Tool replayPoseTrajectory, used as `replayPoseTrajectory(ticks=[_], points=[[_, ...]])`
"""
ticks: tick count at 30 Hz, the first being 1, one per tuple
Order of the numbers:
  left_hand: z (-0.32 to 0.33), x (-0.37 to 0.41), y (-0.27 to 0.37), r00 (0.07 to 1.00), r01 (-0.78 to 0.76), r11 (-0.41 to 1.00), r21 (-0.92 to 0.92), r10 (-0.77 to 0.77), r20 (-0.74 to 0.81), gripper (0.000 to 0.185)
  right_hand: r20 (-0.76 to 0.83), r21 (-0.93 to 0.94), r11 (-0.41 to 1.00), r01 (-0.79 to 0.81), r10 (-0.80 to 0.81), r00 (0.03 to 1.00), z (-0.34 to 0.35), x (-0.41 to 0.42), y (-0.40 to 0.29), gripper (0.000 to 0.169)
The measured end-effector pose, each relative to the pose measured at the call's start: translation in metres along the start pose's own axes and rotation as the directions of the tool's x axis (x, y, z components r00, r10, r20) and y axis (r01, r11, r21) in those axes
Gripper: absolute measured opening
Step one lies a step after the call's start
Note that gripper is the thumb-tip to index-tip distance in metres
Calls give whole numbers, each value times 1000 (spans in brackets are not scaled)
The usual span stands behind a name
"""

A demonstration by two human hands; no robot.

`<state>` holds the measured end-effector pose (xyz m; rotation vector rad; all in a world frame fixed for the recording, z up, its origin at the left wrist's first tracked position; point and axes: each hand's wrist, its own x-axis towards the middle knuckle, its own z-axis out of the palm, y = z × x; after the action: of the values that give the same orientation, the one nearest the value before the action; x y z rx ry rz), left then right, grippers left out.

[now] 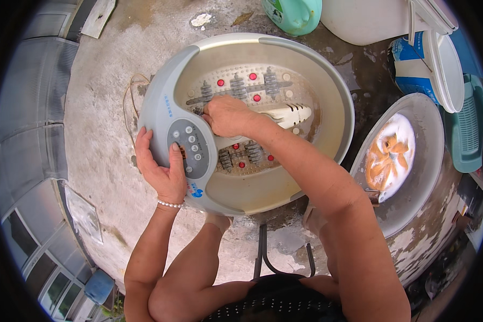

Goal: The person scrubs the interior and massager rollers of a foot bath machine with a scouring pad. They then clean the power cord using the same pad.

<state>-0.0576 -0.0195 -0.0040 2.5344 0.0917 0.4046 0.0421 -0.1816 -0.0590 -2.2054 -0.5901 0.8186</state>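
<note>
An electric foot spa [322, 56] with a grey and cream plastic shell stands on the concrete floor in front of me. My left hand [165, 165] grips its left rim, fingers over the outer edge and thumb on the oval control panel [199, 141]. Inside the basin is my right hand [227, 116], its fingers curled at the left inner wall on a dark, wiry-looking bit, perhaps a scrubber, mostly hidden. Ridged grey massage rollers [238, 85] and red round studs line the basin's bottom, under brownish shallow water. A cream slotted ridge [292, 114] runs down the middle, partly behind my right forearm.
At the right, a grey oval basin [430, 137] holds an orange-brown cloth [380, 161] in suds. Beyond it are a white and blue bucket [420, 68] and a teal plastic basket [469, 129]. A green jug [296, 16] stands at the top. A thin cord [124, 100] lies left.
</note>
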Motion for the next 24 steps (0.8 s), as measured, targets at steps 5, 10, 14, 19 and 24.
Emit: replayPoseTrajectory(ticks=[5,10,14,19,24], points=[[-3,1,4,1000,10,999,49,-10,-2,51,231,-77,997,-11,29,973,-13,31,-1,25],[-3,4,2,999,-27,1000,1,27,-18,51,292,-425,905,-28,166,942,-27,37,8,25],[-8,2,0,1000,0,1000,1,1,-22,50,-140,-607,786,-117,38,989,-57,-41,14,23],[-8,1,-3,1000,3,1000,7,-3,-23,48,-211,-365,918,152,-241,947,-78,-209,24,36],[-5,-2,-3,999,39,994,-99,-42,-26,45,-608,498,774,-391,633,479,-53,-319,119,23]])
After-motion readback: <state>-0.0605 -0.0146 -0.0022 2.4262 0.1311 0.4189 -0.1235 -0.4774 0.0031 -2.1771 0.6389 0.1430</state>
